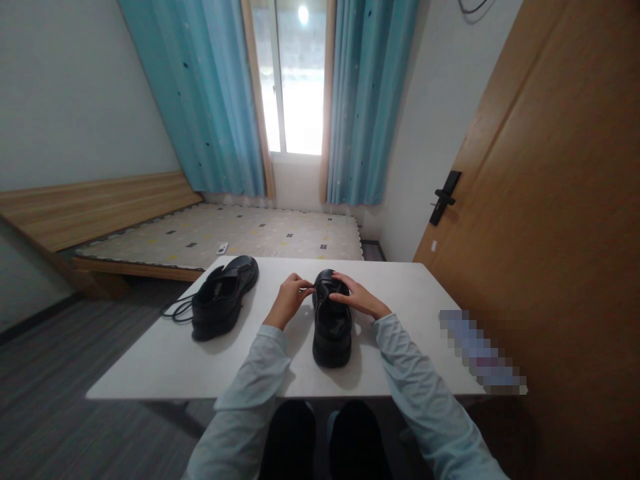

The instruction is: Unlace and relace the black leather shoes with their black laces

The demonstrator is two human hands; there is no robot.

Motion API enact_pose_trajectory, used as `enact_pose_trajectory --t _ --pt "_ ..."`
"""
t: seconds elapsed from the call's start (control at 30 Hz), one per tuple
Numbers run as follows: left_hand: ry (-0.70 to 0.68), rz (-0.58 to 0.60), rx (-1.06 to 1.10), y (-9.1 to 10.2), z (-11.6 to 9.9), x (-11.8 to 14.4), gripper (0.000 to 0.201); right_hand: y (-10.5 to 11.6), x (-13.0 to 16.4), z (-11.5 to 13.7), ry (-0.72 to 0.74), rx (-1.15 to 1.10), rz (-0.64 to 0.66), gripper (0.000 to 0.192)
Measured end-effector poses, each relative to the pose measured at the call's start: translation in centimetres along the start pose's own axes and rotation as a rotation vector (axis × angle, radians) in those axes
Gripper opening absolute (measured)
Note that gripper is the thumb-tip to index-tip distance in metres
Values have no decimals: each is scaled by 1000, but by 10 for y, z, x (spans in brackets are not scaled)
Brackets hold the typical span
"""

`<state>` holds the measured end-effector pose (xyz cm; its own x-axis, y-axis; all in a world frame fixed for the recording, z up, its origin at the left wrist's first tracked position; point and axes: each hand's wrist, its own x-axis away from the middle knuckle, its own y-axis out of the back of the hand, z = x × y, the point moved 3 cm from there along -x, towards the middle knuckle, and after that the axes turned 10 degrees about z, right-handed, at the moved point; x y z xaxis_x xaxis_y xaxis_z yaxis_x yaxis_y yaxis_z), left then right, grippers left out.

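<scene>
A black shoe stands upright on the white table, its heel toward me and its toe pointing away. At its left side, my left hand is closed in a pinch on a thin dark strand, seemingly a shoelace. My right hand grips the front of the same shoe from the right, thumb near the opening and fingers over the upper. A second black shoe rests to the left, angled toward the far edge, with loose black laces trailing off its left side.
A blurred flat item lies along the table's right edge. Behind the table is a bed with a small white remote on it. A wooden door stands close on the right. Blue curtains flank the window.
</scene>
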<state>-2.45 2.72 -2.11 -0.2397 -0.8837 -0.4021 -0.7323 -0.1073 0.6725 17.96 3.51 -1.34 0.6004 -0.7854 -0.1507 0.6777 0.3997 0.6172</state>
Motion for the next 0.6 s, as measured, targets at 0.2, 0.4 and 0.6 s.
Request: enact_pose_trajectory --t 0.2,0.4,0.6 --pt "60 -103 16 5 3 0 19 -1 -1 0 -4 -10 -12 72" --pt "156 -202 166 13 7 1 20 1 0 1 -10 -22 -20 73" --pt "181 -256 792 11 11 0 30 1 1 1 -33 -33 -16 74"
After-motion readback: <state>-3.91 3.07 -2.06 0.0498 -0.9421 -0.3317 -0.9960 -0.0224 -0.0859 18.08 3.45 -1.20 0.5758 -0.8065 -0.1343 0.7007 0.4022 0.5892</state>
